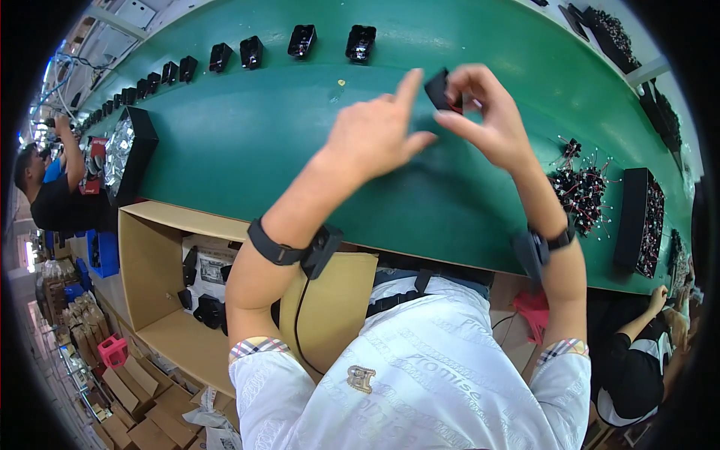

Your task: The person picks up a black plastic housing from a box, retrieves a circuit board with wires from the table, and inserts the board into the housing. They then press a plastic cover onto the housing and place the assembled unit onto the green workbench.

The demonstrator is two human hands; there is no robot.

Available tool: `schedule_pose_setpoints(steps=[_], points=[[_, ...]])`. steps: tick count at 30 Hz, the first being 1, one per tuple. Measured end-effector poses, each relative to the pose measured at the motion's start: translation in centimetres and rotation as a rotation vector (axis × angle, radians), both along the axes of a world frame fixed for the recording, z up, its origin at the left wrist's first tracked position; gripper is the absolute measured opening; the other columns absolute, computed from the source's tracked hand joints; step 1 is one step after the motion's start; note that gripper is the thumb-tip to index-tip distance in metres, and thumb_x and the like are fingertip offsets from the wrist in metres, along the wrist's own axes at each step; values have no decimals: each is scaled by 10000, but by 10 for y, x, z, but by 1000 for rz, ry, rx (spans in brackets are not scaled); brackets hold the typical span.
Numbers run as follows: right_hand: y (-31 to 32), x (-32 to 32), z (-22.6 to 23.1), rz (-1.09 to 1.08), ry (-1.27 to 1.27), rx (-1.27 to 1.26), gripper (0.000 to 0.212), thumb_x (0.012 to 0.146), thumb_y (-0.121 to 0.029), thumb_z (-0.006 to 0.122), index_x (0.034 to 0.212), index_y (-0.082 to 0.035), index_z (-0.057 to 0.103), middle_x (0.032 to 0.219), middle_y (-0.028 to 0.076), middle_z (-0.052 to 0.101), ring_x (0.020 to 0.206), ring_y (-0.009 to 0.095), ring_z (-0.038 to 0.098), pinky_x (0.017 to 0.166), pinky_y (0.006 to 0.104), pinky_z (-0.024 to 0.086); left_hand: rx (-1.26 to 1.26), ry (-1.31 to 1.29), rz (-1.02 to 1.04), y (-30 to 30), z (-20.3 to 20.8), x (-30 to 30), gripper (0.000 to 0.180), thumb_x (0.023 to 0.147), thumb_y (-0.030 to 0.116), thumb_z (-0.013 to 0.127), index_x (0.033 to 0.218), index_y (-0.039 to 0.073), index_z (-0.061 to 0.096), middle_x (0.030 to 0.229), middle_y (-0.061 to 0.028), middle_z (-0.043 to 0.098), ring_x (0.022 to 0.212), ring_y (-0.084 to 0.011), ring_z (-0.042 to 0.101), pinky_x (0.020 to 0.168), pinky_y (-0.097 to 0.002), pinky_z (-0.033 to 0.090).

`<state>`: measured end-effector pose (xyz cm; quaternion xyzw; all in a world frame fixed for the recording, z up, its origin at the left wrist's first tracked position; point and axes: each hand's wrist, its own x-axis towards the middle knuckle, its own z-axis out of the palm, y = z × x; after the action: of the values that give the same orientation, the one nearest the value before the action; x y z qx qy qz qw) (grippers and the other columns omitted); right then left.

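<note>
Over the green table, my right hand [491,120] has its fingers closed on a small black plastic housing [435,88], which is tilted. A bit of red shows beside its fingertips, too small to make out. My left hand [373,135] is just left of the housing, index finger and thumb stretched apart, nothing in its grasp. Similar black housings [361,43] stand in a row along the far side and curve away to the left. Right of my right forearm lies a loose heap of small black parts with red and white wires [581,187].
A black bin of small parts [643,221] stands at the table's right; another black tray with shiny contents [133,154] is at the left. An open cardboard box [161,281] sits against the near edge. Other people work at far left [56,195] and lower right [637,360].
</note>
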<state>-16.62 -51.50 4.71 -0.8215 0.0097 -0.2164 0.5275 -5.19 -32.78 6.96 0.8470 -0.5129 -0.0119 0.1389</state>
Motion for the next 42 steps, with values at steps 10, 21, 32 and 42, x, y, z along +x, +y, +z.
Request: schedule_pose_setpoints(steps=[10,21,32,42], points=[[-74,98,-57,-326,131,-745,466,798,-146,767,1204,-97,544,1097,156,683,1116,406,605,957,485,491,-595,401,331,192,75,42,200,1012,154,624,1150,19,675,754,12,602,675,-49,555,584,-209,415],[-53,7,12,-233,-2,-914,371,828,-146,749,1157,-52,604,1091,136,675,1114,357,606,983,442,475,-480,99,758,394,-86,91,151,1007,136,601,962,-1,644,714,12,551,625,-55,464,558,-248,386],[-60,-176,44,-365,487,-585,201,811,6,713,1002,5,648,903,104,683,719,231,666,700,341,529,424,170,389,380,-251,43,486,875,290,652,1272,13,613,1295,-282,610,1196,-484,554,1027,-524,445],[-55,-154,-7,-315,490,-627,230,804,-93,769,962,-34,614,860,96,611,794,259,663,727,390,531,42,-73,313,422,-293,43,481,872,334,658,1233,15,642,1236,-245,657,1120,-475,604,973,-514,478]])
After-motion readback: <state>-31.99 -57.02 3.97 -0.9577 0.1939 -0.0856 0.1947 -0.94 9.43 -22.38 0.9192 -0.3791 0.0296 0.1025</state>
